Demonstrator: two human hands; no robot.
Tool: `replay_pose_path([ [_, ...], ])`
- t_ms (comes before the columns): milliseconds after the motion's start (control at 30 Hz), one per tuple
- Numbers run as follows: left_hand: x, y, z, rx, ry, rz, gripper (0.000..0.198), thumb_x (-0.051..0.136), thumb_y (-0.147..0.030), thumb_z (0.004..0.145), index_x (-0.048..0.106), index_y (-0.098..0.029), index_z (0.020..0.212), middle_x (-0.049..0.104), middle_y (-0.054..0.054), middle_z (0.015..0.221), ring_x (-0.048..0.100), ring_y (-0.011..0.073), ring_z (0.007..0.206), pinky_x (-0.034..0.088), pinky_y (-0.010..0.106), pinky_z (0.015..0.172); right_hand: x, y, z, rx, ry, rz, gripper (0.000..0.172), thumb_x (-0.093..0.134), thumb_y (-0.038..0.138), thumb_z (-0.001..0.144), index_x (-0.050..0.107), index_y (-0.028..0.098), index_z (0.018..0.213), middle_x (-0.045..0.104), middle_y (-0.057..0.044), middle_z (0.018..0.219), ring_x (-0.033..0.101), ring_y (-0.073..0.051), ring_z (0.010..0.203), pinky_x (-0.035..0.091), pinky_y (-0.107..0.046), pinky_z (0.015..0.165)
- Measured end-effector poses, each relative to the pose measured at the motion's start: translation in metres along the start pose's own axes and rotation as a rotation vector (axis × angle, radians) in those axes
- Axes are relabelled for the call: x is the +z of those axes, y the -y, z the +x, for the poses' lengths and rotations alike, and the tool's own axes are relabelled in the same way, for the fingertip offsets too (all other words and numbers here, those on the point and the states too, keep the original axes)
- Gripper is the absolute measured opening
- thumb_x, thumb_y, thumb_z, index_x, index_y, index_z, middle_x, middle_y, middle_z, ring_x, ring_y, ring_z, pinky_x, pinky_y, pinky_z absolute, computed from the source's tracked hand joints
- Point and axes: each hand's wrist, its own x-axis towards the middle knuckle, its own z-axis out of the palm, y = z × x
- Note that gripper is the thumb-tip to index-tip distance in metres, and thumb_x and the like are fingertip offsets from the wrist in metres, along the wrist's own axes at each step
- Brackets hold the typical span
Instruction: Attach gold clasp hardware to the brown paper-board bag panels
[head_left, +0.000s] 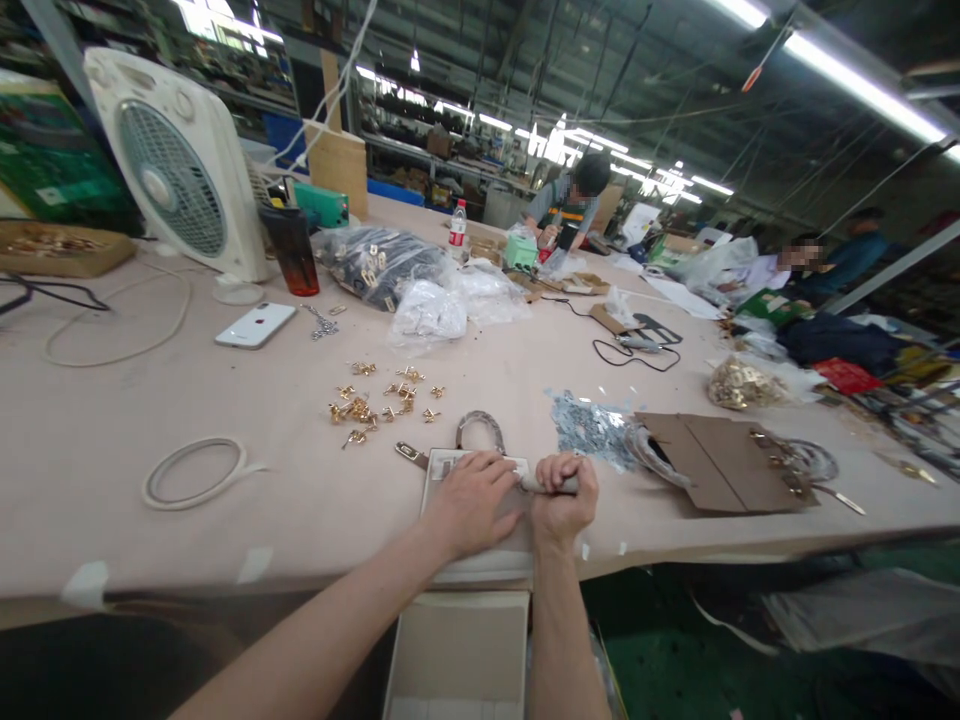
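Observation:
A light-coloured handbag [442,468] lies at the table's front edge, its curved, plastic-wrapped handle [481,418] pointing away from me. A strap with a metal plate [411,455] sticks out on its left. My left hand [472,505] rests on the bag with its fingers stretched out and covers much of it. Just to the right, my right hand [561,495] is closed around a pale, rod-like hand tool [534,483]. The tool's tip points left toward my left fingers; its exact kind and its contact point are hidden.
Gold-coloured fittings [364,408] lie beyond the bag, with small flat metal pieces [592,428] to the right. A brown bag [724,460] is farther right. On the left are a tape roll [193,472], a phone [256,326] and a fan [176,165]. A co-worker [566,205] stands opposite.

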Motion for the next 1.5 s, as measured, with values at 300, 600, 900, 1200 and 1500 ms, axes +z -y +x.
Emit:
replay_pose_path([
  [300,0.001,0.001,0.001,-0.012,0.004,0.006,0.038,0.07,-0.038,0.09,0.062,-0.022,0.123,0.067,0.01,0.133,0.053,0.031,0.133,0.037,0.05,0.116,0.01,-0.009,-0.009,-0.111,-0.009,-0.08,0.035,0.045,0.035,0.098,0.042,0.023,0.065,0.037,0.007,0.053,0.035,-0.01,0.043,0.031,-0.026,0.046],
  [600,0.004,0.004,0.0,-0.012,-0.002,0.007,0.033,0.067,-0.037,0.091,0.062,-0.019,0.119,0.067,0.012,0.13,0.053,0.0312,0.132,0.039,0.05,0.116,0.017,-0.022,0.004,-0.027,0.071,-0.277,0.037,0.049,0.039,0.099,0.048,0.023,0.065,0.043,0.007,0.051,0.037,-0.01,0.041,0.03,-0.025,0.041],
  [900,0.005,0.001,-0.003,0.011,-0.057,0.223,0.056,0.062,-0.042,0.094,0.056,-0.009,0.139,0.061,0.017,0.144,0.047,0.0338,0.14,0.031,0.049,0.124,0.026,-0.022,0.007,-0.042,0.131,-0.516,0.045,0.051,0.045,0.101,0.047,0.022,0.063,0.044,0.007,0.052,0.042,-0.009,0.047,0.036,-0.024,0.049],
  [1200,0.002,0.001,-0.01,-0.042,-0.084,0.256,0.054,0.062,-0.057,0.094,0.061,-0.024,0.137,0.058,0.01,0.15,0.048,0.0354,0.136,0.029,0.059,0.12,0.012,0.003,0.037,0.081,-0.103,-0.043,0.033,0.062,0.048,0.093,0.051,0.021,0.076,0.046,0.01,0.057,0.036,-0.005,0.038,0.03,-0.019,0.039],
  [1500,0.002,0.0,-0.008,-0.047,-0.091,0.23,0.048,0.066,-0.054,0.092,0.065,-0.026,0.131,0.062,0.007,0.143,0.048,0.0341,0.134,0.028,0.058,0.121,0.033,-0.025,0.056,0.287,0.058,-0.145,0.041,0.064,0.058,0.087,0.051,0.022,0.075,0.045,0.011,0.053,0.034,-0.005,0.035,0.027,-0.018,0.035],
])
